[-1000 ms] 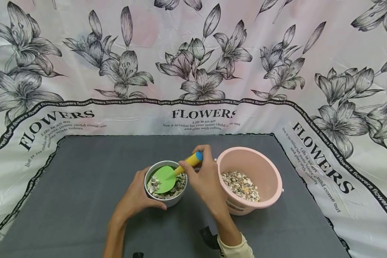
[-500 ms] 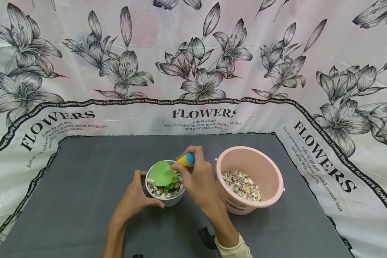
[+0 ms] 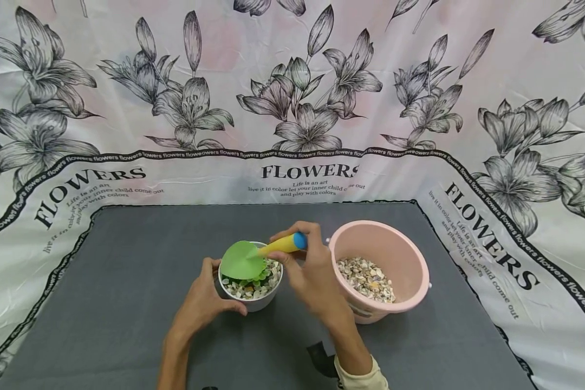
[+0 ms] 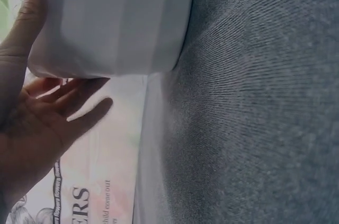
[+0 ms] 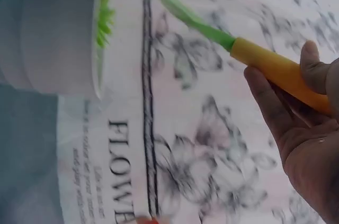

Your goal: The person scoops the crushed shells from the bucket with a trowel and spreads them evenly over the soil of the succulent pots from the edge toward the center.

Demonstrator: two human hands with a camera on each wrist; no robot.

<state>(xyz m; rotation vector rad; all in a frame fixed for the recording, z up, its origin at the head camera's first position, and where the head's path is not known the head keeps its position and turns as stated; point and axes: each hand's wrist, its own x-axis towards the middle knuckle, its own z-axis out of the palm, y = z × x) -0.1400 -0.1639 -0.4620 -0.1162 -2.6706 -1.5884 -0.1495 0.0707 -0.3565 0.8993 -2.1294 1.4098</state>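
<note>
A white flowerpot stands on the grey tabletop, holding a green succulent amid pale stone chips. My left hand grips the pot's left side, thumb in front; in the left wrist view the fingers reach behind its ridged wall. With my right hand I hold a toy shovel by its yellow, blue-ended handle. Its green blade is above the pot's rim and hides part of the plant. In the right wrist view, the blade is raised clear of the pot.
To the right of the pot stands a pink bucket with stone chips in its bottom. A black piece lies by my right forearm. Behind the grey cloth rises a flower-printed sheet.
The shovel blade has risen and tipped from inside the pot to above its rear left rim, uncovering the succulent and fresh chips. My left hand has stayed on the pot.
</note>
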